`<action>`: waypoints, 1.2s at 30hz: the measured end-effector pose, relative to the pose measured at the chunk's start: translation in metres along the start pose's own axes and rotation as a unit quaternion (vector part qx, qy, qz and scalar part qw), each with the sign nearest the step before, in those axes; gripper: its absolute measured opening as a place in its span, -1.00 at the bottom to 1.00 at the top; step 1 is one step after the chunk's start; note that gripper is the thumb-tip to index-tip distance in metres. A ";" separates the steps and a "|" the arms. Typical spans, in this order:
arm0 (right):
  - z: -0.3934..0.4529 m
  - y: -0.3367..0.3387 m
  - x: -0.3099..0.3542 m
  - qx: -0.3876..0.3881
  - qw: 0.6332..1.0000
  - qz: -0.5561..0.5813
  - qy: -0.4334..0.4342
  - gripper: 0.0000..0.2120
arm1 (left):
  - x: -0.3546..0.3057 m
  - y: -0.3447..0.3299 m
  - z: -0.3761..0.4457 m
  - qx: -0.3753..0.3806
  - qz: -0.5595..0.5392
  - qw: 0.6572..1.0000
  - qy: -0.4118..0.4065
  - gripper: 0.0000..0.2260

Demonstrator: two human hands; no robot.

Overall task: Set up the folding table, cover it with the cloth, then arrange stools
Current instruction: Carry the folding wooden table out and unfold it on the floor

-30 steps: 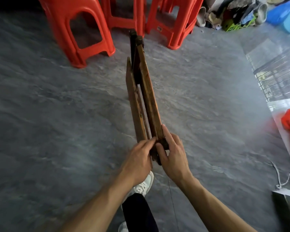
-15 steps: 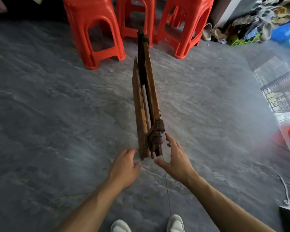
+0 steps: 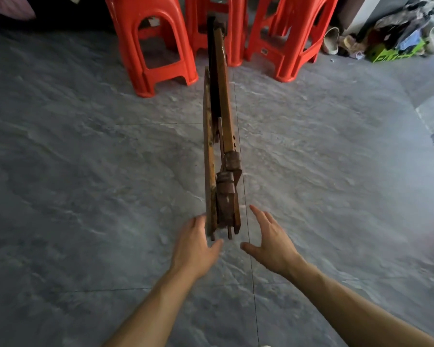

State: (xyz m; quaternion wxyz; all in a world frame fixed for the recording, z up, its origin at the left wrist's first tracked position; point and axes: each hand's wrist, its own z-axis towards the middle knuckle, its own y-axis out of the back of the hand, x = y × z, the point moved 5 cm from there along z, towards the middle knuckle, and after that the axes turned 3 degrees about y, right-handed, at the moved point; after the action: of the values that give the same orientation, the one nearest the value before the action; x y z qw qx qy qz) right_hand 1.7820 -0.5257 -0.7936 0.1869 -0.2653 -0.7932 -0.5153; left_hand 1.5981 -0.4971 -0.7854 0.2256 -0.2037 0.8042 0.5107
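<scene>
Both hands reach toward the near end of the folded table (image 3: 221,156), which stands on edge at the centre of the frame, running from the hands up toward the stools. Three red stools (image 3: 150,46) stand at the top of the frame, just beyond the table's far end; the middle one is partly covered by the table's upper leg. A heap of shoes and slippers (image 3: 396,36) lies at the upper right, and a pale cloth-like shape (image 3: 10,8) shows at the upper left corner, too cut off to identify. The floor (image 3: 85,196) is grey, with thin tile joints crossing it.

All three stool tops are cut off by the upper edge. The table's far foot is dark and hard to make out. Whether the board's lower edge rests on the floor cannot be told.

The left hand (image 3: 196,246) is spread, fingers loosely straight, its fingertips at or against the board's left face; contact is not certain. The right hand (image 3: 271,239) is spread wide, thumb out, just right of the folded legs and apart from them. Neither hand grips anything.
</scene>
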 end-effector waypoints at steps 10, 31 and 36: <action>0.074 -0.066 -0.036 -0.128 0.975 0.069 0.166 0.02 | 0.057 -0.079 0.048 -0.205 -0.052 0.953 -0.219 -0.34; 0.051 -0.057 -0.068 -0.363 0.901 0.098 0.214 -0.28 | 0.091 -0.066 0.055 -0.316 -0.087 0.905 -0.270 -0.28; 0.027 -0.016 -0.080 -0.437 0.869 0.045 0.225 -0.33 | 0.106 -0.015 0.043 -0.326 -0.064 0.901 -0.279 -0.24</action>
State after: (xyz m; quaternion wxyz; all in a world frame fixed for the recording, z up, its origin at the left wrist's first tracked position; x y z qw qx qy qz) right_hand 1.8346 -0.5248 -0.8616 0.2486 -0.2322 -0.4101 -0.8462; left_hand 1.5265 -0.4746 -0.8735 0.3935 -0.1659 0.4819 0.7651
